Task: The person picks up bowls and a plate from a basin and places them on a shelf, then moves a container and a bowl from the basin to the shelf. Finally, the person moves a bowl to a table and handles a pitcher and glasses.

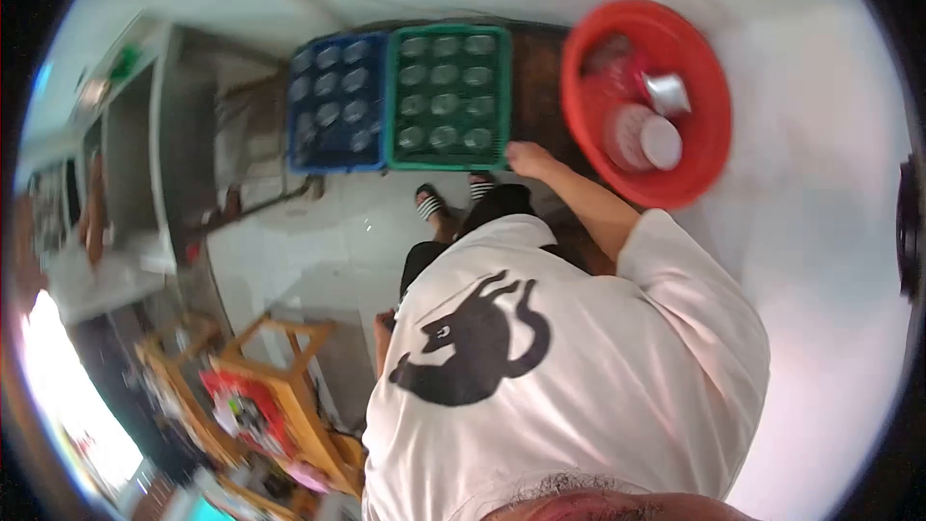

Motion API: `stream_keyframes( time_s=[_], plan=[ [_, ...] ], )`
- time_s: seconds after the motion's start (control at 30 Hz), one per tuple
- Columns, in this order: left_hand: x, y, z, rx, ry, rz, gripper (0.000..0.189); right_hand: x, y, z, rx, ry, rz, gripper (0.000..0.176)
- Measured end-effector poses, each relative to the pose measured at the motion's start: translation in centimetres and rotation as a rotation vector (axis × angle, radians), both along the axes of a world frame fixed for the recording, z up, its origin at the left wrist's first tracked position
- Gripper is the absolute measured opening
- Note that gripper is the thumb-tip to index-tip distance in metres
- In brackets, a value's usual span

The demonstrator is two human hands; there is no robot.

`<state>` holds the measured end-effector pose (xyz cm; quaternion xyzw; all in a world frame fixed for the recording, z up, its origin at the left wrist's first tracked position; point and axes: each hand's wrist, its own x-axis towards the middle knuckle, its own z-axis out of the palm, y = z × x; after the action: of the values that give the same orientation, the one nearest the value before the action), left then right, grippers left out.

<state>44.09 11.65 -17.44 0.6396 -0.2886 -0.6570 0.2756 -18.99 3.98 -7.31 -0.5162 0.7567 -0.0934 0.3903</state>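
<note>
Two plastic crates sit side by side on the floor ahead of your feet, each with rows of round glass tops showing in its cells. One is a green plastic crate [445, 166], and a blue plastic crate [333, 170] touches its left wall.

Your right hand [529, 159] is stretched forward and down to the near right corner of the green plastic crate and touches its rim. The blur hides whether your fingers are curled round the rim or only resting on it. Your left hand [384, 323] hangs back beside your hip, mostly hidden behind your white T-shirt [598, 367], so I cannot tell whether it is open or closed.

The crate lies straight ahead and slightly left of your right hand. With four rows against three, its longer side appears to run away from you. Your right hand is much the nearer of the two, and your left is well apart from the crate.

Just right of your right arm stands a round red plastic basin [716, 140], holding a metal cup [666, 94] and white round lids [644, 135]. Your striped sandals [429, 203] stand just short of the crates.
</note>
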Motion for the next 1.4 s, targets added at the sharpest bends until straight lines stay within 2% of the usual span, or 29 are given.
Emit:
stream_keyframes(
  time_s=[0.03,0.07,0.13,0.17,0.23,0.27,0.33,0.4,0.47,0.53,0.57,0.63,0.73,0.77,0.8,0.87,0.93,0.97,1.13,1.23,1.3,1.37,1.4],
  plan=[
    [1.7,-0.4,-1.1,0.057,-0.209,-0.223,0.032,-0.5,0.3,-2.5,-0.032,0.006,-0.031,0.025],
    [1.6,-1.4,-0.8,0.105,-0.341,-0.388,0.032,-0.5,0.9,-0.8,-0.210,-0.011,-0.139,0.024],
    [0.9,-3.8,1.3,0.174,-0.433,-0.536,0.031,-0.9,0.8,3.1,-0.484,-0.113,-0.312,0.020],
    [0.3,-5.2,2.6,0.200,-0.461,-0.582,0.031,-1.7,1.3,5.0,-0.473,-0.099,-0.349,0.020],
    [-1.5,-9.0,4.9,0.236,-0.487,-0.634,0.031,-3.0,1.9,8.2,-0.645,-0.206,-0.621,0.017],
    [-2.9,-11.2,6.4,0.246,-0.496,-0.650,0.030,-4.2,2.8,9.0,-0.749,-0.164,-0.669,0.019],
    [-6.4,-15.2,8.7,0.216,-0.499,-0.661,0.030,-7.1,4.8,9.0,-0.794,0.062,-0.805,0.021],
    [-10.3,-18.2,11.4,0.144,-0.483,-0.655,0.029,-10.4,7.8,6.4,-0.706,0.108,-0.981,0.020],
    [-15.1,-20.7,13.9,0.019,-0.430,-0.631,0.027,-13.6,11.2,1.4,-0.617,0.308,-1.091,0.021],
    [-19.8,-21.8,16.2,-0.021,-0.417,-0.654,0.025,-15.7,14.1,-0.1,-0.371,0.379,-1.063,0.023],
    [-21.5,-21.9,16.5,-0.060,-0.394,-0.674,0.024,-16.4,15.2,-0.9,-0.365,0.369,-1.059,0.023],
    [-23.3,-21.4,15.9,-0.086,-0.402,-0.737,0.025,-17.4,16.4,-1.8,-0.304,0.606,-0.847,0.021],
    [-23.5,-20.0,16.3,-0.142,-0.463,-0.856,0.025,-17.6,14.8,-1.4,-0.222,0.447,-0.931,0.023],
    [-23.2,-19.3,16.4,-0.159,-0.495,-0.934,0.026,-18.2,14.4,-2.8,-0.232,0.418,-0.909,0.023],
    [-22.6,-18.8,16.5,-0.155,-0.522,-0.909,0.026,-19.0,14.3,-5.3,-0.205,0.407,-0.908,0.027],
    [-20.9,-18.0,15.8,-0.052,-0.619,-0.915,0.027,-18.4,12.0,-6.8,-0.187,0.377,-0.895,0.032],
    [-16.3,-17.6,12.9,-0.103,-0.629,-0.891,0.028,-17.7,9.6,-4.3,-0.304,0.244,-0.929,0.030],
    [-15.2,-17.3,12.7,-0.047,-0.696,-0.878,0.029,-17.2,8.4,-3.5,-0.378,0.429,-0.874,0.025],
    [-11.4,-17.1,11.0,0.119,-0.798,-0.781,0.032,-15.2,5.8,1.8,-0.527,0.317,-0.828,0.026],
    [-12.7,-18.6,10.0,0.075,-0.834,-0.802,0.033,-13.8,5.9,3.7,-0.601,0.306,-0.779,0.031],
    [-13.8,-20.0,8.9,-0.151,-0.926,-0.930,0.033,-12.8,5.9,4.7,-0.638,0.331,-0.756,0.033],
    [-20.0,-21.6,13.3,-0.187,-0.819,-0.931,0.031,-11.7,6.3,5.6,-0.600,0.349,-0.741,0.034],
    [-20.7,-22.3,13.0,-0.284,-0.780,-0.946,0.030,-11.1,6.7,5.7,-0.613,0.340,-0.736,0.034]
  ],
)
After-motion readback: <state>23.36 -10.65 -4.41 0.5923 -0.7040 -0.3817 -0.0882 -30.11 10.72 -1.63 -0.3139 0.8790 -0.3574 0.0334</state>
